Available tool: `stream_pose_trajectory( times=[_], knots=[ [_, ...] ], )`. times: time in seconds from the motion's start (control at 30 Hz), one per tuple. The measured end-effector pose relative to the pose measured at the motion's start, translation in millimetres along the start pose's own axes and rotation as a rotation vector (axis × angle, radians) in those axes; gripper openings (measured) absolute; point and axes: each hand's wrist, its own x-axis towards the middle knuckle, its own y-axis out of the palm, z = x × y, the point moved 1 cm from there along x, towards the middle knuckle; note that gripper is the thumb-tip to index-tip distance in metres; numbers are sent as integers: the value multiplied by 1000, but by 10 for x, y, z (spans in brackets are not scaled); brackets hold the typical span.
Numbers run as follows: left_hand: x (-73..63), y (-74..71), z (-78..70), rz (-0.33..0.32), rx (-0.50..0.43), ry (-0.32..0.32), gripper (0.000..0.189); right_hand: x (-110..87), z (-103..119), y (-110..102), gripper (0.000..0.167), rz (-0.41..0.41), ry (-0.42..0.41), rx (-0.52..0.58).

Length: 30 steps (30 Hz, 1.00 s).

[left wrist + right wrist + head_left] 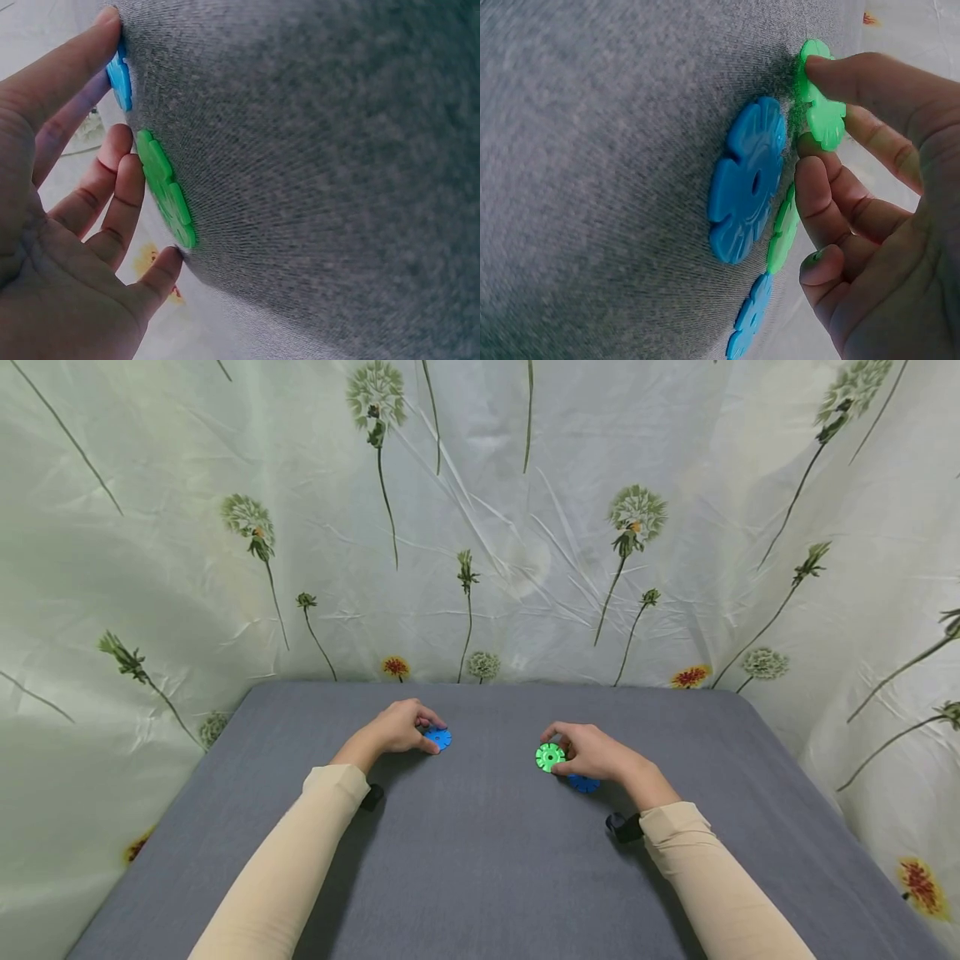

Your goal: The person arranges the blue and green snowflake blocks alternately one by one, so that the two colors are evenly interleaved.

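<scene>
My left hand (396, 727) pinched a blue notched disc (438, 741) over the table (480, 860); my right hand (597, 753) pinched a green notched disc (545, 760), near a second blue disc (584, 784) lying on the table.

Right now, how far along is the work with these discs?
Done: two grips taken. In hand: the left hand pinches a blue, notched plastic disc; the right hand, a green, notched plastic disc. Apparently left, on the grey cloth: a second green disc by the left hand; a second blue disc, third green disc and third blue disc by the right.
</scene>
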Motion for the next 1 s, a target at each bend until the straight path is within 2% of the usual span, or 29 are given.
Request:
stream_pose_trajectory(
  times=[0.17, 0.33, 0.77, 1.0],
  knots=[
    [-6, 0, 14, 2, -16, -14, 43, -6, -6, 3, 47, 11, -15, 33],
    [3, 12, 27, -2, -12, -23, 43, -2, -14, 17, 52, 14, 3, 47],
    [-8, 16, 13, 8, -42, -44, 43, 29, -9, 40, 46, -4, -16, 43],
    [-26, 13, 17, 3, -72, -38, 42, 123, 90, 25, 46, -37, -36, 29]
  ],
)
